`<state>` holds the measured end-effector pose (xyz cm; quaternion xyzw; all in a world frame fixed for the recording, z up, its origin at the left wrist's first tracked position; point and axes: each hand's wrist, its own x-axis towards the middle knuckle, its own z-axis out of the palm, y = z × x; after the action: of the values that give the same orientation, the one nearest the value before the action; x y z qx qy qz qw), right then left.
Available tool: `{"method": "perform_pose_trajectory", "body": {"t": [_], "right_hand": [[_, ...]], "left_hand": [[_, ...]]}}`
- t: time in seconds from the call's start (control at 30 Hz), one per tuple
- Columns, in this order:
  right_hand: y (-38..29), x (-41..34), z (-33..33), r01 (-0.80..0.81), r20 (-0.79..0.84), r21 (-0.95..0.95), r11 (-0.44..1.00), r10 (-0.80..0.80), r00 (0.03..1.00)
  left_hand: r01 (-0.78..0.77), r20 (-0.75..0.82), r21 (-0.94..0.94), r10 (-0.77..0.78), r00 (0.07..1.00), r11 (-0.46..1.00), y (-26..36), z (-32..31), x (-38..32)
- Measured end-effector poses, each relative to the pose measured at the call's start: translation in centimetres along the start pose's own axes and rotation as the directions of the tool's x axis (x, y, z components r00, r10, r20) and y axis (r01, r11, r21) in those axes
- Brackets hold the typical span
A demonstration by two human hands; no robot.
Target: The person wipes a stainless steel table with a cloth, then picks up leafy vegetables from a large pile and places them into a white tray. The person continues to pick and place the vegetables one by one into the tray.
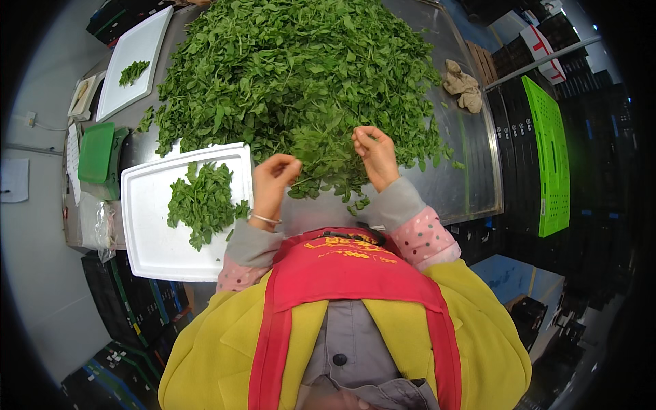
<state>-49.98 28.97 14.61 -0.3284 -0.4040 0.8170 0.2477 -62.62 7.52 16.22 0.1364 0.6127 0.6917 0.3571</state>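
Observation:
A large heap of leafy green herb sprigs (307,66), mint-like in look, covers much of the metal table before me. At its near edge, my left hand (274,182) has thumb and fingers drawn together beside some loose sprigs. My right hand (376,156) is raised over the heap's near right side, fingertips pinched. Whether either pinch holds a stem is too blurred and small to tell. Leafy sprigs (328,164) lie between the two hands. To the left of my left hand, a white tray (146,246) carries a bunch of picked sprigs (202,202).
A second white tray (138,41) with a small bunch stands at the far left. Nearer are a green plastic container (97,154) and a clear plastic bag (97,225). A crumpled beige cloth (462,87) lies on the metal table (482,169) at right. Beyond its edge stands a bright green crate (551,159).

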Motion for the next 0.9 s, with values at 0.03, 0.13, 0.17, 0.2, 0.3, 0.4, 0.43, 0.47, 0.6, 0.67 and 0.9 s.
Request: {"method": "perform_pose_trajectory", "body": {"t": [0.03, 0.13, 0.17, 0.2, 0.3, 0.4, 0.43, 0.47, 0.6, 0.67, 0.9], "right_hand": [[-0.2, 0.7, -0.6, -0.006, 0.021, 0.024, 1.0, 0.006, 1.0], [-0.5, 3.0, -2.1, -0.03, 0.028, 0.015, 0.999, 0.03, 0.999], [-0.3, 3.9, -2.3, -0.021, 0.019, -0.039, 0.999, 0.021, 1.0], [0.0, 4.8, -2.4, -0.012, 0.011, -0.092, 0.996, 0.013, 1.0], [1.4, 7.1, -1.6, 0.002, -0.045, -0.276, 0.961, -0.015, 0.999], [2.2, 8.1, 0.1, -0.025, -0.122, -0.49, 0.871, -0.041, 0.992], [2.0, 8.0, 0.4, -0.002, -0.115, -0.457, 0.889, -0.057, 0.992], [1.6, 7.7, 0.7, 0.002, -0.129, -0.434, 0.901, -0.064, 0.99], [-1.1, 4.8, -0.2, -0.032, 0.093, -0.06, 0.998, 0.037, 0.995], [-1.5, 3.2, -1.2, -0.03, 0.16, -0.034, 0.999, 0.035, 0.986], [-0.7, 0.4, -2.1, -0.145, 0.101, -0.031, 0.989, 0.147, 0.984]], "left_hand": [[-0.058, -0.083, 0.007, 0.058, 0.995, 0.998, 0.4, -1.0, -0.3], [-0.31, -0.502, 0.118, 0.327, 0.801, 0.943, 1.6, -4.6, -1.4], [-0.388, -0.612, 0.145, 0.391, 0.688, 0.91, 1.9, -5.7, -2.2], [-0.415, -0.693, 0.073, 0.345, 0.633, 0.907, 2.4, -7.2, -2.7], [-0.387, -0.821, 0.194, 0.366, 0.439, 0.901, 2.3, -9.3, -3.5], [-0.176, -0.823, 0.494, 0.523, 0.222, 0.851, 1.8, -10.0, -3.3], [-0.219, -0.815, 0.502, 0.543, 0.203, 0.836, 1.7, -10.2, -3.2], [-0.234, -0.82, 0.498, 0.541, 0.187, 0.835, 1.7, -10.5, -3.2], [-0.264, -0.775, 0.533, 0.589, 0.228, 0.804, 1.8, -11.5, -3.1], [-0.288, -0.756, 0.516, 0.587, 0.289, 0.807, 1.5, -11.1, -2.4], [-0.328, -0.489, 0.17, 0.369, 0.79, 0.929, -0.6, -3.8, 1.6]]}}
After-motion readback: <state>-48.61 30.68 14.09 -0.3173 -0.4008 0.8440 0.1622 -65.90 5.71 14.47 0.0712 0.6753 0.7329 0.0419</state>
